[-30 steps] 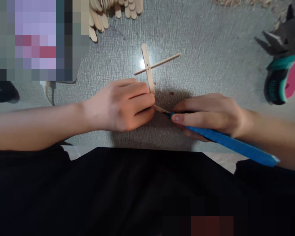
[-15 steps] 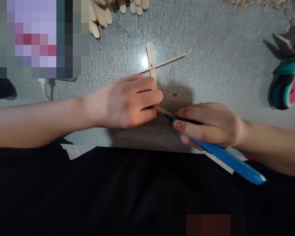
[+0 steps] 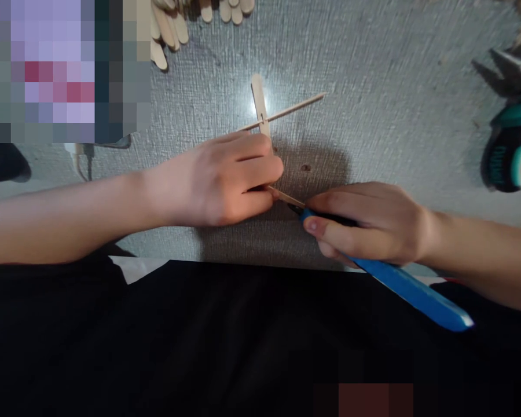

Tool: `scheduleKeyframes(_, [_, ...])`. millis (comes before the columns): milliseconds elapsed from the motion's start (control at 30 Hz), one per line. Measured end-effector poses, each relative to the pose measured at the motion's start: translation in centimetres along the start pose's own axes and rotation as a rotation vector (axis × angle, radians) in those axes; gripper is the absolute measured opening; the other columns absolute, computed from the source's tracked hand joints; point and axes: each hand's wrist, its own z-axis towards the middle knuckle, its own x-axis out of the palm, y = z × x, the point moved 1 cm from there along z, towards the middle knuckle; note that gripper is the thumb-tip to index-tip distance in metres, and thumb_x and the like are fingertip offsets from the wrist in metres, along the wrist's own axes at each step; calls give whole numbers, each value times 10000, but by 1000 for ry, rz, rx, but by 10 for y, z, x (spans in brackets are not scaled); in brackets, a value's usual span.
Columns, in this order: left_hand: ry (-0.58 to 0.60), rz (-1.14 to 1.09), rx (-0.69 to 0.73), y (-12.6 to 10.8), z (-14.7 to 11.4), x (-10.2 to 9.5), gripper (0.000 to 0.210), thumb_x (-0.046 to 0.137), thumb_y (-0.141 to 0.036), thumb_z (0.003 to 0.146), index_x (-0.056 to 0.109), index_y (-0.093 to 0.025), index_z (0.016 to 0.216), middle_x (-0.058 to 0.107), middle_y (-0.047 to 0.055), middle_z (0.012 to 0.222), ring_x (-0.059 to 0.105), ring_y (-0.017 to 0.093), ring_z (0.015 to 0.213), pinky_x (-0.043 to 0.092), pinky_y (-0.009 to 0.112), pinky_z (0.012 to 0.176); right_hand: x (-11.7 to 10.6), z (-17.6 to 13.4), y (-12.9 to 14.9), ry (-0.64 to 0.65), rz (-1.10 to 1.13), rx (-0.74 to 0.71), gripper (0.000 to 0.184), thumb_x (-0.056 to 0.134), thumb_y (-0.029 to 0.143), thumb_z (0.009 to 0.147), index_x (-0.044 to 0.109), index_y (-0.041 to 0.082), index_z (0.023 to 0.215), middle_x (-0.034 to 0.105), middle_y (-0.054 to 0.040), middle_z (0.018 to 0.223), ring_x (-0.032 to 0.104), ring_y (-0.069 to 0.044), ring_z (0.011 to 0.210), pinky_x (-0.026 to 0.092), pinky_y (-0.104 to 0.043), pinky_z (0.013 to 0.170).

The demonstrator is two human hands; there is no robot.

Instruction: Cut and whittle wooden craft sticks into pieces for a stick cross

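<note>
My left hand (image 3: 234, 179) is closed, its fingers curled over the lower end of a flat wooden craft stick (image 3: 257, 92). A thin wooden stick (image 3: 297, 108) crosses that craft stick near its middle, partly hidden by the hand. From under my left fingertips a narrow wooden strip (image 3: 289, 196) reaches toward my right hand (image 3: 369, 223). My right hand is wrapped round a blue-handled cutter (image 3: 417, 295), whose small dark tip touches or nearly touches the strip; the exact contact is unclear.
Several loose craft sticks (image 3: 171, 26) lie at the top left. Pliers with teal and black handles (image 3: 506, 139) rest at the right edge. A white cable plug (image 3: 73, 150) lies on the left of the grey textured table (image 3: 351, 69). A blurred patch covers the upper left.
The view has shifted slightly, so table items sit a little differently in the frame. Both hands keep their holds, and the cutter stays by the strip.
</note>
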Motion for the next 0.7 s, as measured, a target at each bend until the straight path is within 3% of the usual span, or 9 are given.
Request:
scheduleKeyframes(67, [34,7,-20,-1,2,1,390,509,-216,1237,675,-164,889,610,19,921,668,191,992,677,445,870,0,1,1,33,-2,18,293,453,204,1233,738,240,1175,743,-21,911,633,-175,730,411,-297,592])
scheduleKeyframes(267, [-3,71,-80,-6,-1,1,405,509,-241,1240,668,-218,869,660,23,906,711,198,977,673,394,857,0,1,2,-124,-99,-63,207,537,182,1201,725,262,1174,749,-16,937,649,-189,769,467,-320,660])
scheduleKeyframes(533, [39,-36,-164,-5,-4,4,274,614,-218,1184,704,-247,927,731,50,972,740,251,1109,667,467,1008,5,-5,0,-73,-51,-13,326,462,288,1236,769,285,1128,732,-34,890,644,-221,768,499,-360,658])
scheduleKeyframes(700, [32,0,-142,-8,-4,5,268,595,-195,1181,720,-252,950,736,51,945,749,252,1087,680,464,992,6,-7,-1,-86,0,4,266,507,271,1216,757,297,1132,733,-30,896,651,-223,777,488,-358,654])
